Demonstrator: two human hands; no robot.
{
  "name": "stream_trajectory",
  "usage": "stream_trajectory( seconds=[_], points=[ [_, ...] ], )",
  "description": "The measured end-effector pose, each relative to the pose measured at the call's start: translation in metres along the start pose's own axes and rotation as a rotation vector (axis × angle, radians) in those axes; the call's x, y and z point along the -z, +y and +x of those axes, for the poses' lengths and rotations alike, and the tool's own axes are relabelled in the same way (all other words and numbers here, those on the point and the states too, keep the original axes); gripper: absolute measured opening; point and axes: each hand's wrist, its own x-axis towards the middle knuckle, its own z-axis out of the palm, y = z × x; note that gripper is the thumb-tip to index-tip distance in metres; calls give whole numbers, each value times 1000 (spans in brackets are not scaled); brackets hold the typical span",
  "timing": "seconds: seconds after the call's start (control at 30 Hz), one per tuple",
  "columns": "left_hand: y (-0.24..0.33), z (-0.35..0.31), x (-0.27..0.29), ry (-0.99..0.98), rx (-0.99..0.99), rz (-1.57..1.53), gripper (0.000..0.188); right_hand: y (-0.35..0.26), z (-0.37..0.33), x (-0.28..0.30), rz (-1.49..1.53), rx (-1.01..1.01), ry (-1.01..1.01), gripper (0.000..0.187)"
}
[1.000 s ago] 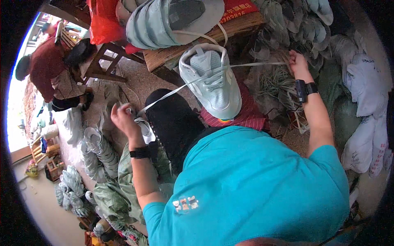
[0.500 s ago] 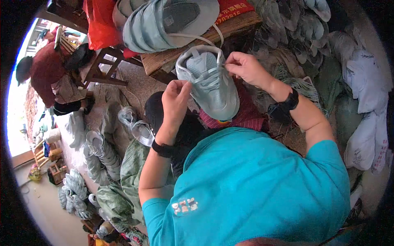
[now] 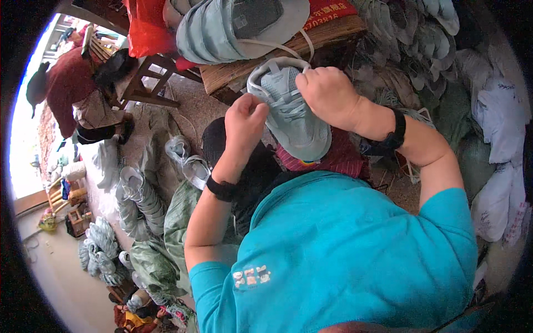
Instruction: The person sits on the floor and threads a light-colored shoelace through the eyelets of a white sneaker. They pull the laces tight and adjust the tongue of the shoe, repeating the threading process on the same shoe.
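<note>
A pale grey-green sneaker [image 3: 302, 130] lies in front of me, toe toward my body and opening away. Flat laces [image 3: 290, 107] in the same pale colour cross its tongue. My left hand [image 3: 246, 119] is closed in a pinch at the left edge of the lacing. Over the right side, by the collar, my right hand [image 3: 331, 95] is closed with its back up, covering the upper eyelets there. What sits between the fingers of either hand is hidden. Beneath the sneaker is dark red striped cloth [image 3: 344, 161].
Just beyond, a wooden bench [image 3: 222, 77] bears a row of nested pale sneakers [image 3: 208, 36] and a red bag [image 3: 145, 25]. More shoes [image 3: 133, 183] and green sacks [image 3: 152, 266] lie on the floor at left. White sacks [image 3: 494, 177] line the right. A person in dark red [image 3: 69, 83] bends at far left.
My right hand has turned over and moved in across the sneaker's right side, its back now up. My left hand stays pinched at the left edge. The whole view has shifted slightly.
</note>
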Motion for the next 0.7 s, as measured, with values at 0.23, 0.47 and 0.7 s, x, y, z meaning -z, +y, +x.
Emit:
stream_trajectory(
  seconds=[0.23,0.47,0.7],
  points=[
    [40,10,12,8,-493,741,17,29,21,22,-20,316,-133,15],
    [39,37,46,-340,-567,541,20,77,40,8,469,379,-378,32],
    [34,29,28,-200,-470,556,24,64,24,-6,871,53,-369,22]
  ],
)
